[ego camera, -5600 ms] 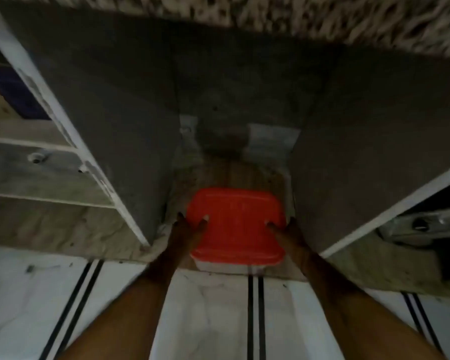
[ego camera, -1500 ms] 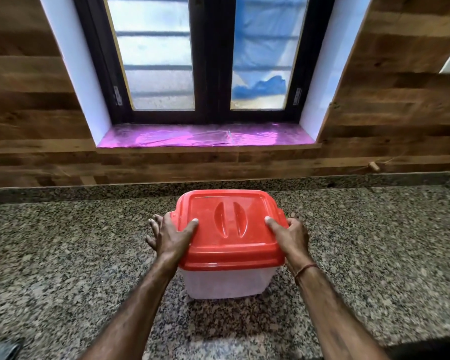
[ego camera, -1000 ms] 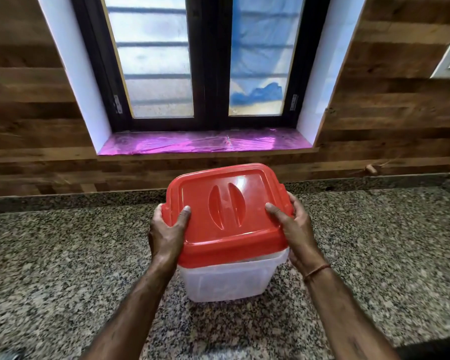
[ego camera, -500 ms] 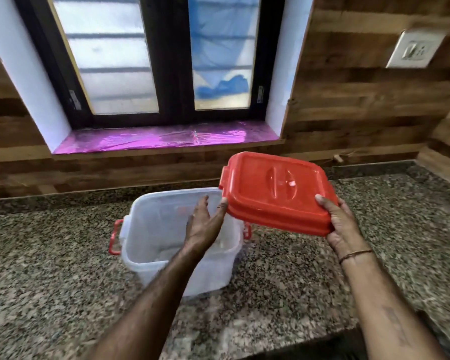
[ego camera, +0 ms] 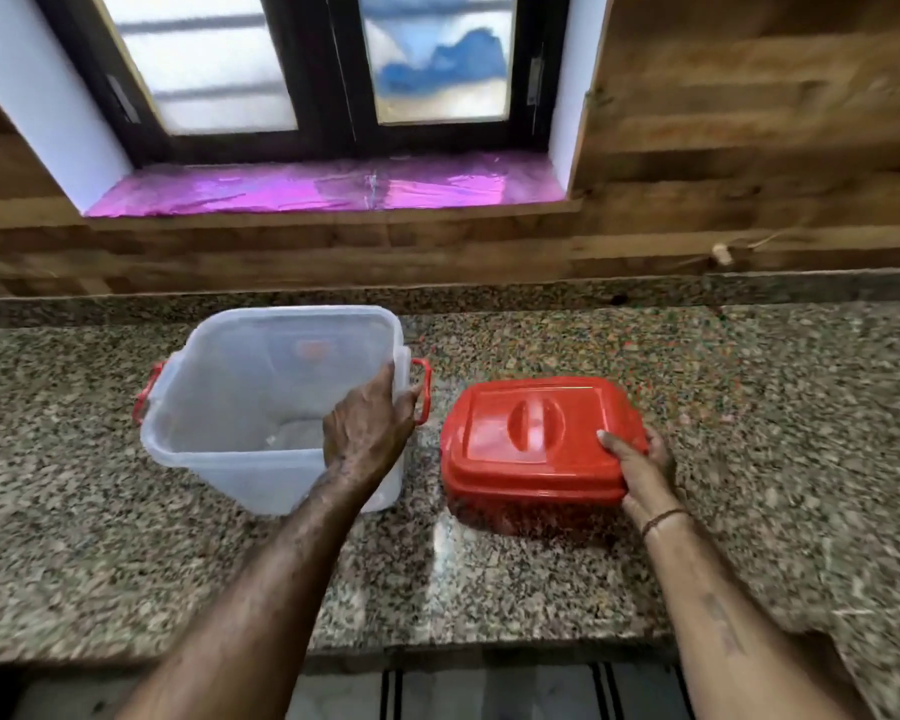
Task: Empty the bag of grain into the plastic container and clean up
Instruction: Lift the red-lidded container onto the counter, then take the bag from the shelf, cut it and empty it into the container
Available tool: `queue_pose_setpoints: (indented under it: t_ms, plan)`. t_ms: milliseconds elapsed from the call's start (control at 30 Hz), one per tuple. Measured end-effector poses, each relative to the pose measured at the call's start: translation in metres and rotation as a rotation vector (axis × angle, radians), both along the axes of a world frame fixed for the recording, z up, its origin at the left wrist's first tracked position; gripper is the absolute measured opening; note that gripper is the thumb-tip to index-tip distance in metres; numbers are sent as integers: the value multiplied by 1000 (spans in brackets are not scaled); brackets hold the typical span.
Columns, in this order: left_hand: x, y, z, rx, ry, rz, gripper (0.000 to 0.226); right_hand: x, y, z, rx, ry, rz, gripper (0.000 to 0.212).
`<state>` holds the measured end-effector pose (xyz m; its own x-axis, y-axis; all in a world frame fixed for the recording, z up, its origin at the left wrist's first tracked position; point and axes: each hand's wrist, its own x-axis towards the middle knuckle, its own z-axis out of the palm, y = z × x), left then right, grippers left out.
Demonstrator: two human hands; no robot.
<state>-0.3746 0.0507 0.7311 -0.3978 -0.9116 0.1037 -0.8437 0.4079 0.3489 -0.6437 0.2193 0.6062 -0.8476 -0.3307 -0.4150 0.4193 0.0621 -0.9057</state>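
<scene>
A clear plastic container [ego camera: 240,402] with red side handles stands open on the granite counter, left of centre. Its inside looks bare. My left hand [ego camera: 367,426] grips the container's right rim, thumb outside near the red handle. The red lid [ego camera: 533,439] lies just to the right of the container, low over or on the counter. My right hand [ego camera: 640,467] holds the lid at its near right corner, thumb on top. No bag of grain is in view.
The speckled granite counter [ego camera: 489,574] runs left to right, with its front edge near the bottom of the view. Behind it rises a wood-panelled wall [ego camera: 749,148] with a window and a purple-lined sill [ego camera: 323,189]. Striped floor shows below.
The lid came off the container and went down to the right onto the counter in my right hand. My left hand moved from the lid to the container's right rim.
</scene>
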Motion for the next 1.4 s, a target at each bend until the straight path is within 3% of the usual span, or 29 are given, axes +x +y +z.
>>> queue_pose_setpoints:
  t_ms: [67,167,267,333,533,733,967,1167,1400]
  plan:
    - [0,-2,-1,-3,-6,16,50,11,-6,-3,64,44,55,67]
    - [-1,-3,-2,-4,-3,38,53,15,-6,-19,192,91,139,59]
    - [-1,-2,-5,-25,-21,45,55,23,2,-32,448,180,212,51]
    - [-2,-2,-6,-36,-20,50,54,24,5,-35,623,300,256,50]
    - [-7,2,-6,-29,-33,71,56,21,4,-25,723,359,316,53]
    - [4,7,3,50,120,58,64,40,-27,22,474,502,309,53]
    - [73,-20,44,-77,273,126,67,101,-125,137,170,834,409,41]
    - [203,-83,87,-199,273,228,64,217,-212,211,-34,1003,575,33]
    - [383,-146,142,-323,246,349,64,380,-311,267,-106,1167,768,34]
